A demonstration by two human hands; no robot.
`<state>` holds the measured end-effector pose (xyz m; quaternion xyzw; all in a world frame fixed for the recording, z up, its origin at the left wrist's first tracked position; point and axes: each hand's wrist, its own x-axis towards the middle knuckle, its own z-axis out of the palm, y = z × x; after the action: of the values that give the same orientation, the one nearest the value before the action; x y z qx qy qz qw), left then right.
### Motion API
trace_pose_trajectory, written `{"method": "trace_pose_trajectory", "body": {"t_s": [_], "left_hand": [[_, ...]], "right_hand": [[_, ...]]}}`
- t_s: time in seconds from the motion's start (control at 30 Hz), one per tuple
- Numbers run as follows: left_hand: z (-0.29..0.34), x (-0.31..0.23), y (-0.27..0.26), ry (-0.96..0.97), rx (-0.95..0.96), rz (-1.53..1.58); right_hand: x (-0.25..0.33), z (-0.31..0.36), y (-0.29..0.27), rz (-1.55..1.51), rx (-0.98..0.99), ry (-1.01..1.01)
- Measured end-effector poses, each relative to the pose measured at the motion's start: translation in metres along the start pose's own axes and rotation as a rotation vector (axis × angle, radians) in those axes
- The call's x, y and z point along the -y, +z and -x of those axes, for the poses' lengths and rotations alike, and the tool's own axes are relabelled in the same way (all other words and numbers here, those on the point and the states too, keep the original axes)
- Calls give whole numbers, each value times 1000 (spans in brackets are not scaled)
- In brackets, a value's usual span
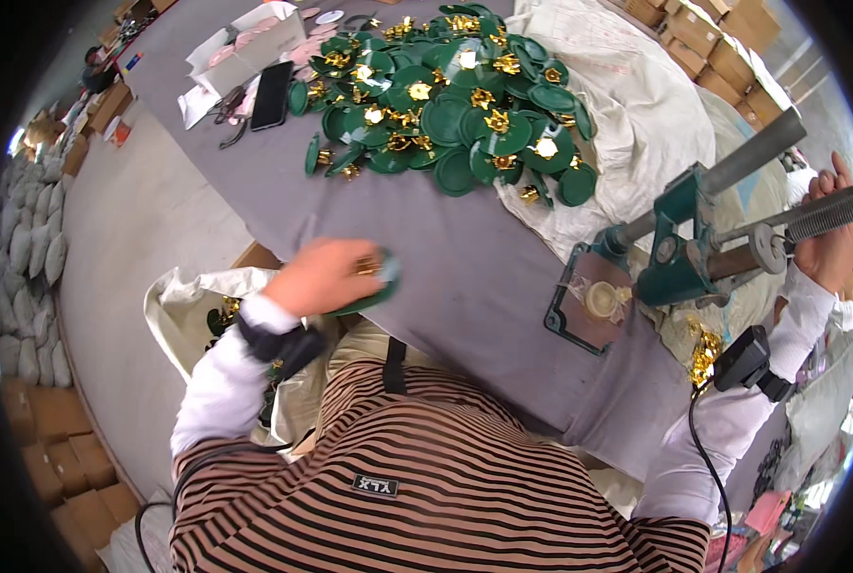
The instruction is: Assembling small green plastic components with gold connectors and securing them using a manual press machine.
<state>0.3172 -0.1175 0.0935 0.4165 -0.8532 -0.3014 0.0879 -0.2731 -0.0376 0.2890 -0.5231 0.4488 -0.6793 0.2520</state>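
Observation:
My left hand (323,277) is closed around a green disc (377,291) with a gold claw-like fitting, held over the near edge of the cloth-covered table. It is slightly blurred. Beyond it lies a large heap of similar green discs (450,119) with gold fittings. At the right stands a green hand press (674,239), with a pale round piece (602,300) on its base plate. My right hand (827,234) is raised beside the press, behind its coil spring (822,218). Its fingers point upward, loosely apart, with nothing visible in them; the spring covers part of the hand.
A white sack (183,320) with more green and gold pieces hangs by my left arm. Gold fittings (703,353) lie right of the press. A black phone (272,95) and a white box (245,43) are at the far left. Cartons (63,449) and stacked sacks (30,239) line the floor.

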Motion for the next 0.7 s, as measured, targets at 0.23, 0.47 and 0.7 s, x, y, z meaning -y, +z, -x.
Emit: {"method": "trace_pose_trajectory", "body": {"t_s": [0.23, 0.47, 0.7], "left_hand": [[55, 62, -49, -302, -115, -416], [-82, 120, -31, -189, -590, -498], [-58, 115, -36, -384, -786, -1]], "right_hand": [[-6, -2, 3, 152, -105, -54], [-1, -1, 22, 73, -208, -38], [2, 10, 45, 3, -233, -81]]}}
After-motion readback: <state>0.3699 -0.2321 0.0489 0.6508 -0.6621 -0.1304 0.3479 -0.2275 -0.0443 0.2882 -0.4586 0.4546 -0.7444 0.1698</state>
